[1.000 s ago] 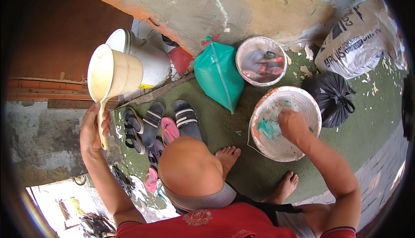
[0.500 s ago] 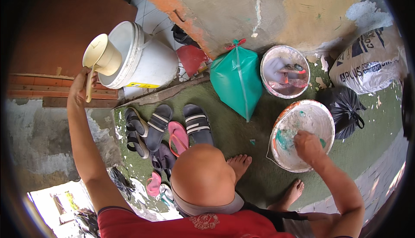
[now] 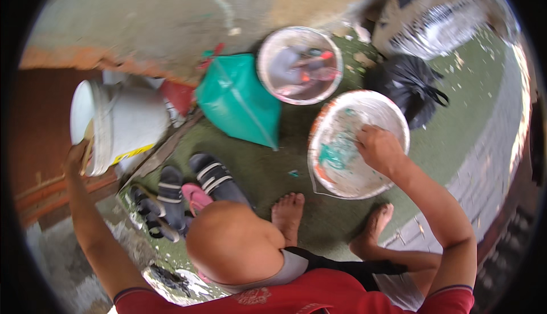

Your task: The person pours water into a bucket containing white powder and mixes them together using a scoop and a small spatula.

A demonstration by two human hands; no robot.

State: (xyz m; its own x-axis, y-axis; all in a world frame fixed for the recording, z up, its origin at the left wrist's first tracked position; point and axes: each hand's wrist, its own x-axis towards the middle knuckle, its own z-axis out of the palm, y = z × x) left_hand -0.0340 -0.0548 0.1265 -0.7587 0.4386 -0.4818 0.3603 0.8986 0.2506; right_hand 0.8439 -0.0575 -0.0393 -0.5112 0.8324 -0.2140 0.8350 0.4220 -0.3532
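Observation:
My left hand [image 3: 77, 155] is closed around the handle of a cream plastic dipper [image 3: 88, 153] at the mouth of a large white bucket [image 3: 134, 123]. Most of the dipper's cup is hidden inside that bucket. On the right, my right hand [image 3: 379, 147] reaches into a wide, white-crusted bucket [image 3: 393, 111] with teal smears on its inside. The fingers of this hand are curled together; whatever they hold, if anything, is hidden beneath them.
Behind the wide bucket stands a round bucket [image 3: 264, 63] with cloudy liquid and tools. Beside it lie a green bag [image 3: 239, 103], a black bag [image 3: 407, 89] and a printed sack [image 3: 433, 17]. Sandals [image 3: 213, 174] sit near my knee. A wall [image 3: 171, 17] runs along the back.
My left hand has lowered the dipper from in front of the white bucket into its mouth. My right hand stays over the wide bucket. The whole view has shifted and turned.

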